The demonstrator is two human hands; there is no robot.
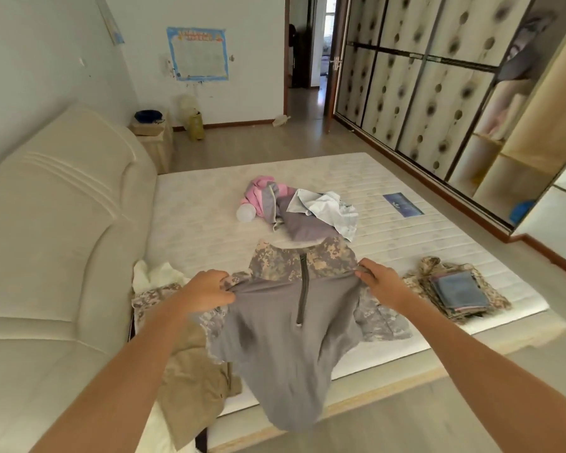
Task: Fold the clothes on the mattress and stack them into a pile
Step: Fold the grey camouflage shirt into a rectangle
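I hold up a grey shirt with camouflage shoulders and a front zip (285, 325) by its two shoulders, above the near edge of the white mattress (203, 204). My left hand (206, 291) pinches the left shoulder and my right hand (381, 282) the right one. The shirt's hem hangs past the mattress edge. A pile of folded clothes (456, 291), camouflage with a blue-grey piece on top, lies at the right. Unfolded clothes (301, 207), pink, grey and light blue, lie heaped in the mattress's middle.
A tan garment (190, 384) and a camouflage piece (151, 297) lie at the near left by a cream padded headboard (62, 207). A white bottle-like object (247, 213) rests beside the heap. A wardrobe with sliding doors (422, 93) lines the right wall.
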